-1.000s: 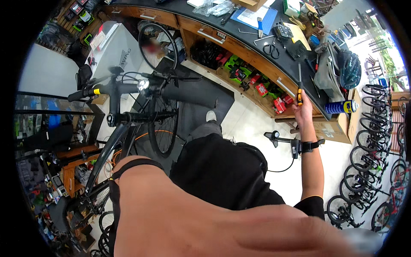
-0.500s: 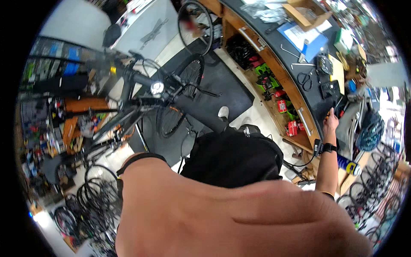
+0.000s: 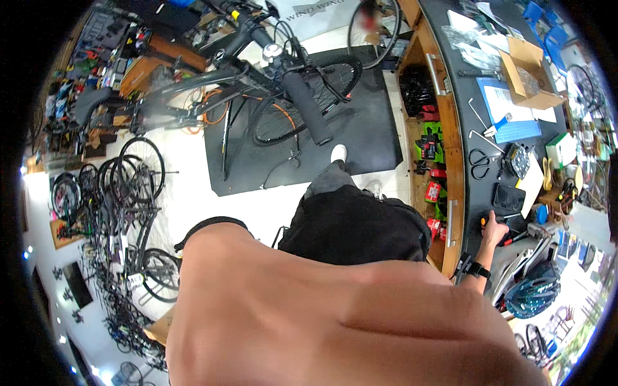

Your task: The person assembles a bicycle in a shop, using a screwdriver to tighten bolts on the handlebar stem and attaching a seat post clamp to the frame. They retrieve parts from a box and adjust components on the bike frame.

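My left hand (image 3: 335,321) is very close to the view and fills its lower part, with a black band (image 3: 215,226) at its edge. Its fingers are out of sight. At the right, my right hand (image 3: 494,233), wearing a black watch (image 3: 477,270), reaches down to the dark workbench (image 3: 475,199). Its fingers close at a small orange-and-black item (image 3: 483,221) whose kind I cannot make out. Just beyond that hand are a black box-like item (image 3: 508,197) and a red-and-black handle (image 3: 515,238). Black scissors (image 3: 479,164) and hex keys (image 3: 484,143) lie farther along.
A black bicycle (image 3: 283,64) stands ahead on a dark mat (image 3: 373,138). The bench holds an open cardboard box (image 3: 531,77) and a blue clipboard (image 3: 518,130). A shelf below has red and green packages (image 3: 432,191). A helmet (image 3: 533,296) is at right; several bicycles (image 3: 138,174) stand left.
The view has swung, so the bicycle shows higher and the bench more fully. My right hand stays at the bench by the orange item; my left hand remains close in front.
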